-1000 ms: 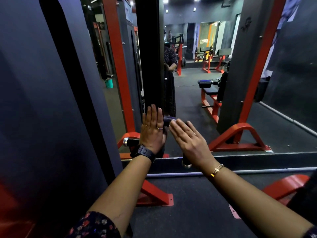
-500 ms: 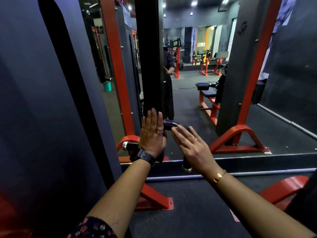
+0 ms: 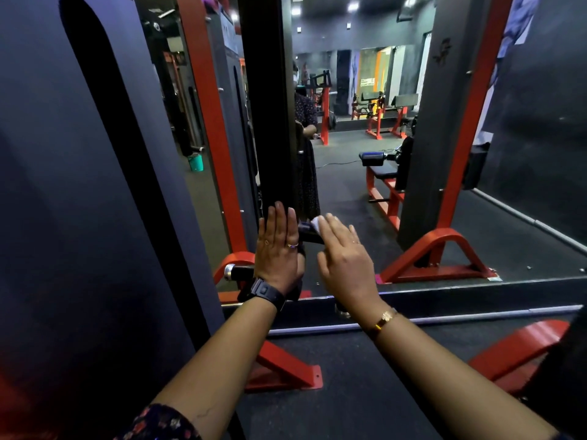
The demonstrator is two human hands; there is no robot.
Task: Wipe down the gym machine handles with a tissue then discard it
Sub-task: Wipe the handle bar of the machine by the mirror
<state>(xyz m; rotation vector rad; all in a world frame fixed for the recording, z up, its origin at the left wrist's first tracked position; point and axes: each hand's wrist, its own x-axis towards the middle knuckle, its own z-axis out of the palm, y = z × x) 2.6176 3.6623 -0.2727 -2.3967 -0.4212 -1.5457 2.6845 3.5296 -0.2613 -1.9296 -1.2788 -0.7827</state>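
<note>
Gym floor (image 3: 349, 395), mirror (image 3: 346, 173) ahead. Both hands flat, fingers straight: left hand (image 3: 278, 249) against black handle (image 3: 309, 237), right hand (image 3: 344, 262) pressing white tissue (image 3: 317, 223) onto it.

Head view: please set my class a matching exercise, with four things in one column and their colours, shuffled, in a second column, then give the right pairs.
Things:
1 tissue
2 watch
3 bracelet
4 bucket

Colours:
A gold
B green
C white
D black

Pairs: 1-C; 2-D; 3-A; 4-B
</note>
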